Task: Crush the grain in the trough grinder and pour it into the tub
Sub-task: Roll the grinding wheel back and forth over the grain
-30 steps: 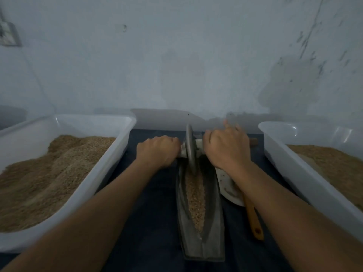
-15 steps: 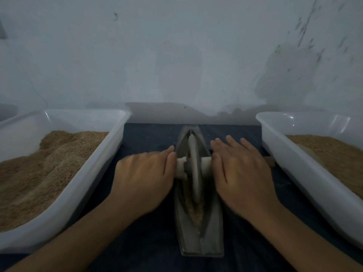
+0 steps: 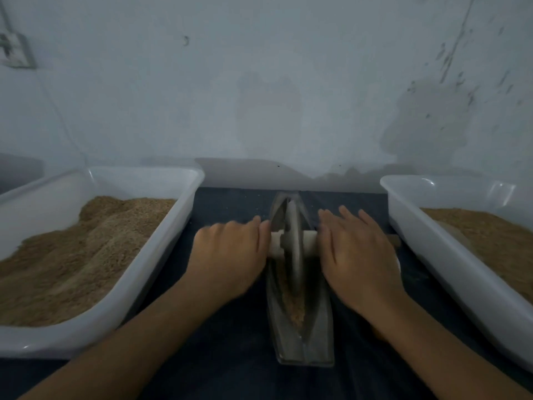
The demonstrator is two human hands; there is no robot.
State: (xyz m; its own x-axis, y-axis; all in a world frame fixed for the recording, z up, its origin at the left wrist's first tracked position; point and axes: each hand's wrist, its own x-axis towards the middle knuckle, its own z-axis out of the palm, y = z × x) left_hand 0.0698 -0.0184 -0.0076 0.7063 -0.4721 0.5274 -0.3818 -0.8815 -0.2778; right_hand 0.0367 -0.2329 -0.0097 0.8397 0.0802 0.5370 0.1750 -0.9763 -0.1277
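Observation:
A boat-shaped metal trough grinder (image 3: 317, 336) lies lengthwise on the dark cloth in the middle. Its metal wheel (image 3: 293, 249) stands upright in the groove on a pale axle (image 3: 308, 241). Brown grain (image 3: 294, 304) lies in the groove on the near side of the wheel. My left hand (image 3: 230, 255) presses on the left end of the axle, fingers loosely bent and blurred. On the right end rests my right hand (image 3: 354, 252) with its fingers stretched forward. Both ends of the axle are hidden under the palms.
A white tub (image 3: 161, 255) heaped with brown grain stands on the left. A second white tub (image 3: 450, 255) holding grain stands on the right. A wooden handle tip (image 3: 394, 241) shows just right of my right hand. The wall rises close behind the trough.
The wheel rolled from the far end of the trough back to its middle, and my hands went from gripping the axle to pressing on it. Little differs from half a second ago.

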